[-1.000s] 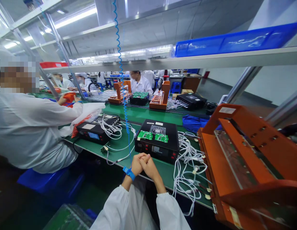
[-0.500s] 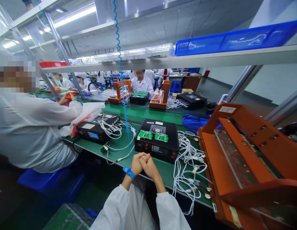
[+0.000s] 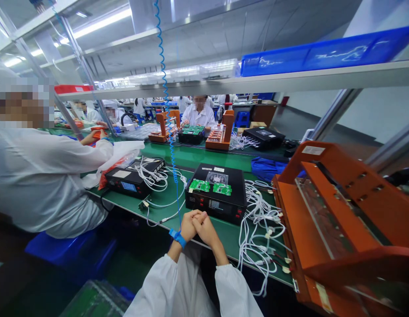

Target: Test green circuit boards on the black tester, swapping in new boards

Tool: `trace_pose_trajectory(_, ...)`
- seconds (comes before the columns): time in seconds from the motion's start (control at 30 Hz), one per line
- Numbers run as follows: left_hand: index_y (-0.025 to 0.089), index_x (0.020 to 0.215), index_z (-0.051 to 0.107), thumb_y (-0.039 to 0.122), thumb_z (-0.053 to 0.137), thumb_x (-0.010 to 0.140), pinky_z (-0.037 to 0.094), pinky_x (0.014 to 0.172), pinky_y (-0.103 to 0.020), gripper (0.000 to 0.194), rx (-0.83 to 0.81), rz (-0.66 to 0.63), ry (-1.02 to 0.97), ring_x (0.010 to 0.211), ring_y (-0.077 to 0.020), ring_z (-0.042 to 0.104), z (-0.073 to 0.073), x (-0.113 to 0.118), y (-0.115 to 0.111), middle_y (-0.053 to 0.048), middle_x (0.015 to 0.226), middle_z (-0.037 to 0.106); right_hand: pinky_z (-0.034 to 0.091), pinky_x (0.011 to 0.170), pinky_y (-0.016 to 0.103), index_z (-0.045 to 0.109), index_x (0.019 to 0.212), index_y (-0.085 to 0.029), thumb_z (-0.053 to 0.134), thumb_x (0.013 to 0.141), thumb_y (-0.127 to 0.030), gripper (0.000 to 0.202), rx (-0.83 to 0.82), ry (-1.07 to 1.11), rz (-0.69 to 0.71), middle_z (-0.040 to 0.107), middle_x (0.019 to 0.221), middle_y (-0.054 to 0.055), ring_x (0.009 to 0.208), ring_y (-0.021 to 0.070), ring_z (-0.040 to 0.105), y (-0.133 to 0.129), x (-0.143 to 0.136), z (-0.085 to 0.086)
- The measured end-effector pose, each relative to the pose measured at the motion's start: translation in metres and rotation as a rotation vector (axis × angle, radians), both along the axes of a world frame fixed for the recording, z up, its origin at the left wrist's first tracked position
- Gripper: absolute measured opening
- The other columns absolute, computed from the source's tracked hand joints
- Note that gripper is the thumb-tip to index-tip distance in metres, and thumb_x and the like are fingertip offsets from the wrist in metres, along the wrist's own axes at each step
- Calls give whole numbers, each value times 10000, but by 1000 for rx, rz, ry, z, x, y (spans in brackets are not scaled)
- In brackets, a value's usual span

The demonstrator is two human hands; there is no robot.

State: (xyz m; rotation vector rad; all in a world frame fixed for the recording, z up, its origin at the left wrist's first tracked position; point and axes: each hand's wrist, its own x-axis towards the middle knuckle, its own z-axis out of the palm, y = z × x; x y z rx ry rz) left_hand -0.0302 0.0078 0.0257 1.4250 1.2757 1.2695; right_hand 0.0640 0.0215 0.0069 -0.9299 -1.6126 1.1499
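My left hand (image 3: pixel 189 224) and my right hand (image 3: pixel 204 226) are clasped together at the near edge of the green table (image 3: pixel 220 241), fingers folded round each other, with no object visible between them. A blue wrist strap (image 3: pixel 177 237) circles my left wrist, joined to a coiled blue cord (image 3: pixel 164 83) that hangs from above. Just beyond the hands sits a black box (image 3: pixel 235 200) with a fan grille and red switches. Two green circuit boards (image 3: pixel 200 186) lie side by side on its top.
White cables (image 3: pixel 257 220) spill over the table edge, right of the box. An orange fixture (image 3: pixel 303 224) stands far right. Another black device (image 3: pixel 127 182) with a screen is at left, near a seated person (image 3: pixel 42 163) in white. A shelf (image 3: pixel 204 88) crosses above.
The person across the table has shifted slightly to the right and leans nearer the boards there. My clasped hands have not moved.
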Motion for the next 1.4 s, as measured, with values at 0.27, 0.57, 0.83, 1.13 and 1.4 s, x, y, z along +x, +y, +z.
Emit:
trace_pose_trajectory(0.27, 127, 728, 707, 603, 643, 813, 415, 601, -261, 488, -7, 4, -9, 605, -148, 547, 1, 1, 0, -23, 615, 637, 338, 528, 243, 410, 581, -213, 469, 753, -288, 197, 0, 1, 10, 457, 586, -35, 573, 117, 423, 0, -1, 0)
trace_pose_trajectory(0.57, 132, 758, 725, 610, 638, 819, 418, 606, -258, 489, -3, -6, -16, 615, -149, 553, -2, -1, 1, -21, 631, 644, 367, 547, 247, 451, 614, -205, 475, 758, -295, 172, -1, -8, -4, 510, 618, -20, 605, 132, 470, 1, 0, -2)
trace_pose_trajectory(0.83, 129, 755, 726, 596, 642, 822, 419, 610, -259, 480, 0, -2, -12, 620, -151, 554, 1, 0, -1, -25, 631, 645, 348, 538, 246, 418, 588, -214, 469, 759, -291, 194, 17, -16, 3, 478, 595, -27, 591, 128, 451, 0, 0, 1)
trace_pose_trajectory(1.13, 132, 749, 733, 610, 658, 801, 414, 598, -253, 486, -5, 3, -20, 617, -150, 552, 4, 1, -1, -24, 631, 645, 346, 540, 245, 430, 591, -212, 471, 762, -284, 189, -1, 1, 17, 481, 595, -34, 577, 121, 436, 0, 0, 0)
trace_pose_trajectory(1.4, 131, 759, 739, 606, 647, 811, 420, 598, -256, 487, 0, 3, -14, 613, -152, 561, 3, 0, -1, -28, 634, 658, 341, 539, 244, 437, 596, -209, 478, 755, -276, 177, -1, -8, 15, 484, 598, -35, 581, 121, 436, 0, 0, 0)
